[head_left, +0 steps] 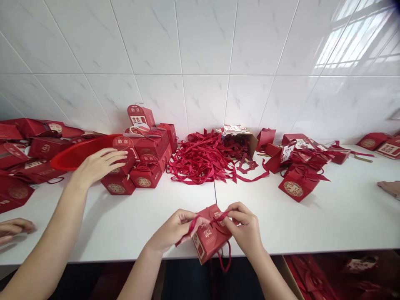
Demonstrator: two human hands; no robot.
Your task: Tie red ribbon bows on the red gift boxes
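Note:
A red gift box (210, 237) with light printed lettering sits at the front edge of the white table, part of it jutting past the edge. Across its top runs a dark red ribbon (195, 225). My left hand (175, 229) pinches one end of that ribbon on the box's left side. On the other side, my right hand (245, 227) grips the ribbon close to the box top with thumb and fingers. A cord loop (225, 260) hangs from the box below the table edge.
A heap of red ribbons (203, 158) lies against the tiled wall beside an open carton (250, 143). Stacked red boxes (148, 146) stand left, where a co-worker's hand (98, 166) touches one. A red tray (81, 152) and finished-looking boxes (298, 183) lie farther out.

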